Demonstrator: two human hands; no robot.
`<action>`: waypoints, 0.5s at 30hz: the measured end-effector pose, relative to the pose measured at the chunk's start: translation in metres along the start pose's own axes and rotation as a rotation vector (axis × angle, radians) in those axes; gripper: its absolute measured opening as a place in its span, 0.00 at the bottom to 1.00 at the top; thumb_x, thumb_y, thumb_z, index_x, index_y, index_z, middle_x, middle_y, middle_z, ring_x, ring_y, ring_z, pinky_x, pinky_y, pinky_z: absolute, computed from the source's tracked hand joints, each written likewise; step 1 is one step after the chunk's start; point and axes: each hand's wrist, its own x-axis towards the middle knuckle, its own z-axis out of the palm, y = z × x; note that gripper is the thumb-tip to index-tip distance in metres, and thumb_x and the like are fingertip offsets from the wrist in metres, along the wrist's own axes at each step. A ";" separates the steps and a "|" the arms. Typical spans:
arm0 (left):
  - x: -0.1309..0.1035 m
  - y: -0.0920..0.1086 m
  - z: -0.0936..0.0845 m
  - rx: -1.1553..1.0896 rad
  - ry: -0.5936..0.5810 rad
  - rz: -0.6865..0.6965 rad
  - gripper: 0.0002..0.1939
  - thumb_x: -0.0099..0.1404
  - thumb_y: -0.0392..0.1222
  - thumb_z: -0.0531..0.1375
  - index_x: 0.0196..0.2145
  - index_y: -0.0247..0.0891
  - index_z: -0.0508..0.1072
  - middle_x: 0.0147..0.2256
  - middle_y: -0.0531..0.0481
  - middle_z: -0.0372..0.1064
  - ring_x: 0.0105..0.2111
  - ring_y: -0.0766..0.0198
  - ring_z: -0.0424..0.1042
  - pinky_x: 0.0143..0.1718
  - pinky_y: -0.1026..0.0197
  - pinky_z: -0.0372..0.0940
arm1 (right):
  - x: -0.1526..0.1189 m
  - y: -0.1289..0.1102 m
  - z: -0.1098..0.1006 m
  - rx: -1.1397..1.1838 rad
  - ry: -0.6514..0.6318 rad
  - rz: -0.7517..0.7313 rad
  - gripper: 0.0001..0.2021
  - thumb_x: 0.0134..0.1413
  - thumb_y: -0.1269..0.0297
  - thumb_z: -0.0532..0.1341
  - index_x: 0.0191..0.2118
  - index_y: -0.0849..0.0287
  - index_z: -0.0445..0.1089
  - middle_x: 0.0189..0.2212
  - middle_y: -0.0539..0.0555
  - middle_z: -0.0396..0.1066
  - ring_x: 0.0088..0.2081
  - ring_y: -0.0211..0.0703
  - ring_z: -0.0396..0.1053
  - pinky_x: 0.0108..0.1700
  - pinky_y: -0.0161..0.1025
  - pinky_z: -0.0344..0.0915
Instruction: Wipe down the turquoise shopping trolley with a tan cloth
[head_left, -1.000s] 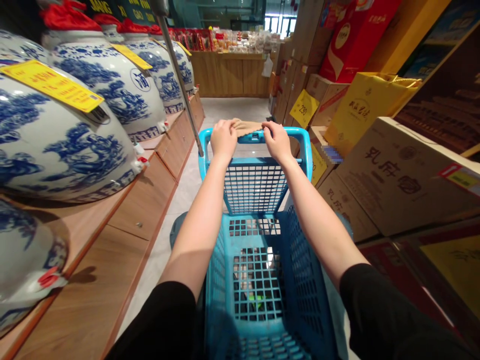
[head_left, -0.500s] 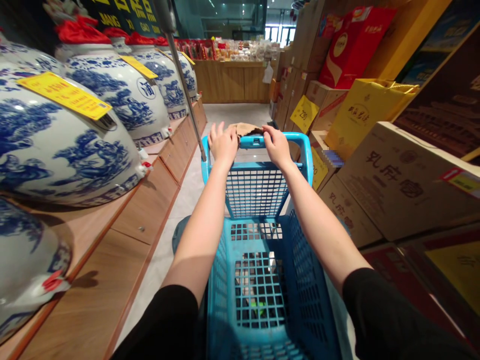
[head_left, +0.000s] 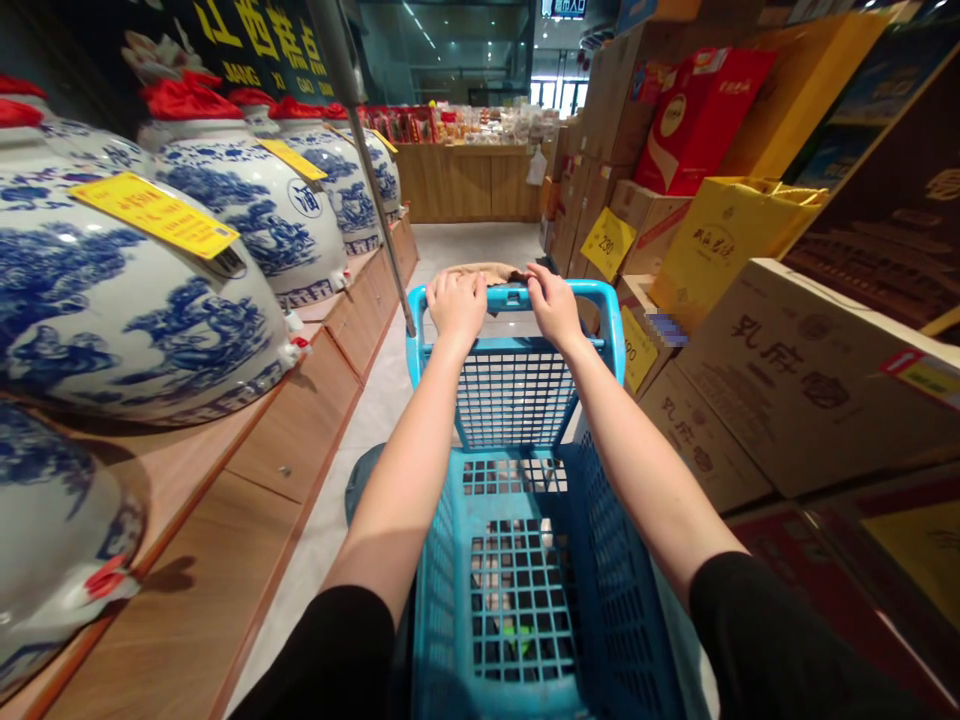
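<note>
A blue plastic shopping cart (head_left: 442,480) stands in front of me, its mesh basket seen from above. Across the bar of its far handle (head_left: 512,296) lies a crumpled brown cloth (head_left: 491,271), or a cloth-like piece, with a dark edge. My left hand (head_left: 457,306) is closed over the bar and the cloth's left end. My right hand (head_left: 553,303) curls around the bar at the cloth's right end, its fingertips by the dark edge. Both thumbs face inward. The undersides of my fingers are hidden. Something small and green (head_left: 517,638) shows through the basket floor.
Large blue-and-white jars (head_left: 217,330) with red covers line a wooden cabinet (head_left: 292,450) on the left. A metal pole (head_left: 379,190) rises from the cart's left side. Stacked cartons (head_left: 817,360), a red bag (head_left: 701,120) and a yellow bag (head_left: 727,240) crowd the right. A counter (head_left: 465,180) stands ahead.
My left hand's raised fingers have come down over the cloth and bar. The cloth lies lower and flatter. The surroundings sit slightly lower in view; the right hand keeps its place on the bar.
</note>
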 end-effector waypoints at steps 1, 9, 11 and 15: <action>0.000 0.001 0.001 -0.014 -0.010 0.028 0.21 0.80 0.46 0.50 0.49 0.44 0.83 0.57 0.41 0.80 0.65 0.44 0.69 0.72 0.35 0.53 | 0.000 0.000 0.001 -0.001 0.005 0.002 0.29 0.76 0.43 0.45 0.59 0.55 0.75 0.53 0.62 0.82 0.56 0.57 0.78 0.65 0.58 0.69; -0.005 0.027 0.003 -0.043 -0.156 0.305 0.22 0.79 0.41 0.48 0.52 0.38 0.82 0.57 0.43 0.81 0.62 0.51 0.74 0.70 0.48 0.60 | 0.004 0.019 -0.003 0.092 0.191 0.074 0.32 0.76 0.41 0.44 0.58 0.57 0.75 0.56 0.65 0.80 0.59 0.58 0.76 0.67 0.59 0.69; -0.002 0.020 -0.002 -0.009 -0.126 0.193 0.23 0.80 0.41 0.47 0.49 0.37 0.83 0.56 0.40 0.81 0.60 0.48 0.76 0.66 0.48 0.64 | 0.006 0.025 -0.004 0.108 0.245 0.083 0.32 0.76 0.40 0.44 0.57 0.57 0.76 0.56 0.65 0.79 0.60 0.58 0.75 0.67 0.59 0.68; 0.001 0.013 -0.005 -0.013 -0.069 0.085 0.25 0.81 0.40 0.45 0.47 0.36 0.83 0.53 0.39 0.82 0.56 0.48 0.78 0.62 0.49 0.67 | 0.006 0.027 -0.002 0.110 0.265 0.078 0.31 0.76 0.40 0.44 0.56 0.56 0.76 0.53 0.63 0.79 0.57 0.56 0.76 0.65 0.56 0.70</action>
